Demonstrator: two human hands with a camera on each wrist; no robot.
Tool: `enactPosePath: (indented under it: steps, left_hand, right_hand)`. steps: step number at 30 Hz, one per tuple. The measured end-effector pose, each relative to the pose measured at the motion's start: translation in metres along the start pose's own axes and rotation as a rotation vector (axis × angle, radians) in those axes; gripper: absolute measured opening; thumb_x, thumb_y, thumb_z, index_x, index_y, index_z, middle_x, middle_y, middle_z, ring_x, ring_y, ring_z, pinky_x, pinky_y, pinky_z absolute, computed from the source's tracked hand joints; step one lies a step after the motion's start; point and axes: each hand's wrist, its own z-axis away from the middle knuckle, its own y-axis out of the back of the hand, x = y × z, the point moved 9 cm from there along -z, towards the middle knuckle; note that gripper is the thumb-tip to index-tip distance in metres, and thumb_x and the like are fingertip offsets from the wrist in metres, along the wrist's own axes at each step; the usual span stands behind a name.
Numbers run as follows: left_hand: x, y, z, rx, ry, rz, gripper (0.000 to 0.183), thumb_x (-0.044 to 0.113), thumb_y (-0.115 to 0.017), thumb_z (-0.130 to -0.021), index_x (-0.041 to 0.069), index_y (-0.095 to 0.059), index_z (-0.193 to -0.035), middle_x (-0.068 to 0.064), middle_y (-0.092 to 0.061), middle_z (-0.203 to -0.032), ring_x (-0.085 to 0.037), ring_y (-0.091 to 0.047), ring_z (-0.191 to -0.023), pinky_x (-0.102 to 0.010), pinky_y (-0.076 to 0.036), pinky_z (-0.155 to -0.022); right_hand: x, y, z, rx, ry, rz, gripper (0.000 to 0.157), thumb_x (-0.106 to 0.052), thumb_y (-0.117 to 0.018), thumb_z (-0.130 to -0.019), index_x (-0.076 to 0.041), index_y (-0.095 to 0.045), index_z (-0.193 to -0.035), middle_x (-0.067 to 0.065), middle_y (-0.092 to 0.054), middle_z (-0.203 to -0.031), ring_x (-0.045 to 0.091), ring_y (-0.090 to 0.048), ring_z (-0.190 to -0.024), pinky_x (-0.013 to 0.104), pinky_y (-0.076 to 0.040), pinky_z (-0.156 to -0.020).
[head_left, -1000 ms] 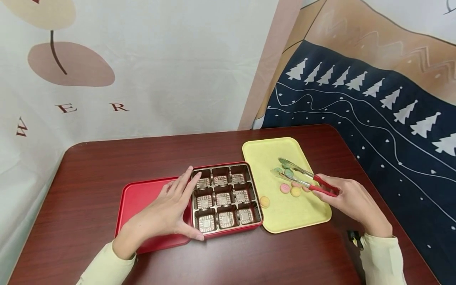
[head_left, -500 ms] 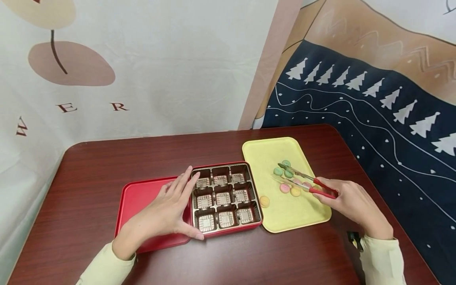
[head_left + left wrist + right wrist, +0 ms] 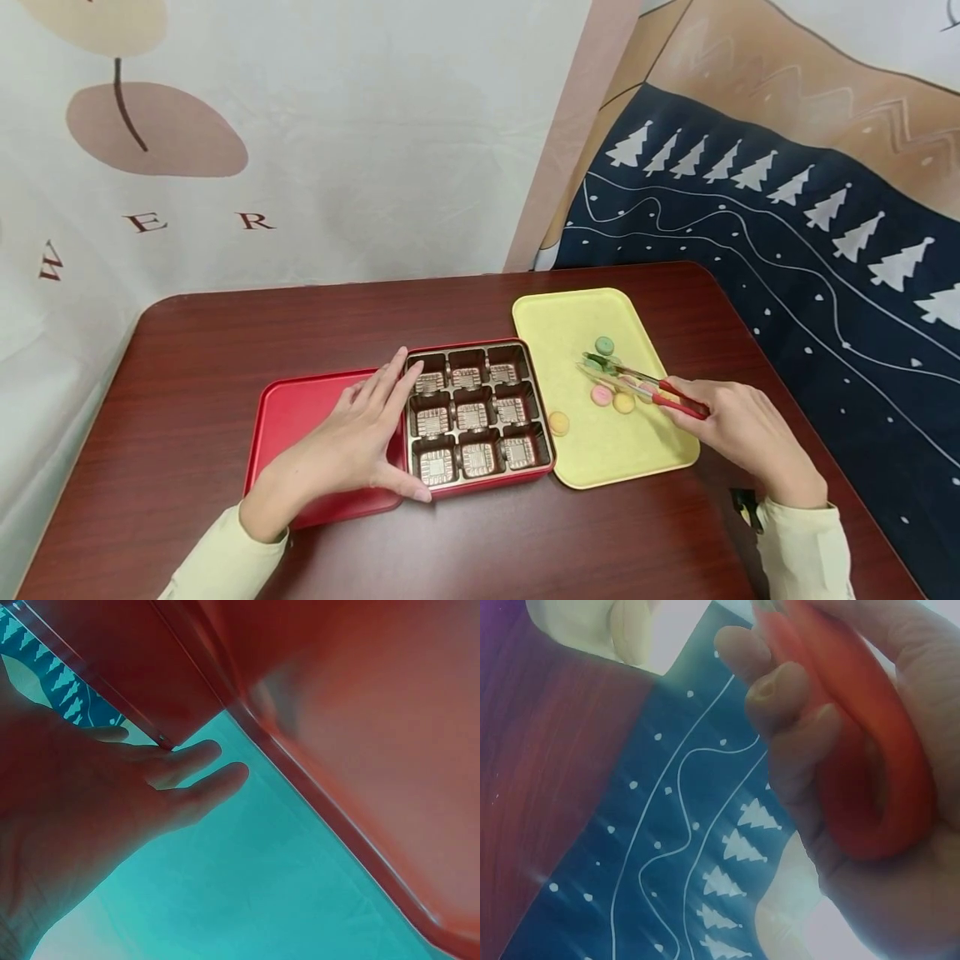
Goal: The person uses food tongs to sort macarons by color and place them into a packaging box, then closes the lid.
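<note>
Watching over the remote feed, I judge the step in hand to be the taking up of a green disc with the tongs [image 3: 675, 406], whose tips stand slightly apart among the green discs [image 3: 604, 345] on the yellow tray [image 3: 570, 325], right of centre in the frame. Next to them, lower in the frame, lie a pink disc [image 3: 602, 395] and a yellow disc [image 3: 624, 402]; another yellow disc [image 3: 558, 423] rests near the tray's left edge. Whether the tips touch a green disc I cannot tell, since the tongs partly cover them. The next move, to my reading, calls for squeezing the tongs evenly across a single disc before any lift. The right hand [image 3: 742, 425] grips the tongs, fingers curled about the red handles. The left hand [image 3: 348, 446] is spread wide, fingers extended, lying against the left edge of the nine-compartment box [image 3: 472, 415] at centre, above the red lid [image 3: 300, 417] on the worktop [image 3: 540, 550].
</note>
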Motion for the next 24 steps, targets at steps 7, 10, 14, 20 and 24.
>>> enactPosePath:
  steps: [7,10,14,20,24]
  left_hand:
    - [-0.0005,0.0017,-0.0007,0.004,-0.004,-0.014,0.157,0.091,-0.08,-0.066,0.004,-0.007,-0.175,-0.022,0.004,-0.181,-0.048,-0.017,-0.162,-0.076,-0.026,-0.119]
    - [-0.0004,0.0024,-0.0009,0.007,-0.007,-0.01,0.157,0.09,-0.082,-0.066,0.005,-0.007,-0.175,-0.023,0.003,-0.18,-0.049,-0.018,-0.162,-0.077,-0.026,-0.118]
    - [-0.0003,0.0029,-0.0012,0.009,-0.008,-0.013,0.157,0.088,-0.084,-0.066,0.005,-0.007,-0.175,-0.024,0.002,-0.18,-0.049,-0.019,-0.162,-0.076,-0.027,-0.119]
    - [0.0015,0.0031,0.0006,0.003,-0.003,-0.015,0.157,0.09,-0.081,-0.066,0.004,-0.008,-0.175,-0.024,0.001,-0.18,-0.05,-0.022,-0.161,-0.078,-0.027,-0.118]
    - [0.0033,0.0033,0.0018,0.003,0.001,-0.015,0.157,0.091,-0.08,-0.066,0.004,-0.008,-0.175,-0.024,0.0,-0.18,-0.05,-0.025,-0.16,-0.078,-0.028,-0.117]
  right_hand:
    - [-0.0035,0.0001,-0.0022,0.011,0.022,0.012,0.041,-0.016,-0.095,-0.084,-0.005,-0.084,-0.123,0.01,-0.082,-0.098,0.009,-0.055,-0.062,0.03,-0.04,-0.051]
    - [-0.0029,-0.0004,-0.0031,0.012,0.021,0.005,0.041,-0.016,-0.094,-0.085,-0.005,-0.084,-0.123,0.011,-0.082,-0.099,0.009,-0.054,-0.061,0.029,-0.038,-0.05]
    - [-0.0012,-0.0019,-0.0039,0.021,0.034,-0.013,0.04,-0.016,-0.094,-0.085,-0.005,-0.084,-0.123,0.013,-0.082,-0.104,0.015,-0.067,-0.066,0.032,-0.046,-0.051]
    - [0.0042,-0.0058,-0.0026,0.05,0.029,-0.033,0.041,-0.014,-0.094,-0.086,-0.006,-0.084,-0.124,0.012,-0.082,-0.11,0.023,-0.076,-0.082,0.039,-0.057,-0.06]
    - [0.0024,-0.0045,-0.0018,0.069,0.036,-0.045,0.041,-0.013,-0.094,-0.086,-0.007,-0.084,-0.125,0.009,-0.082,-0.107,0.015,-0.07,-0.075,0.027,-0.048,-0.056]
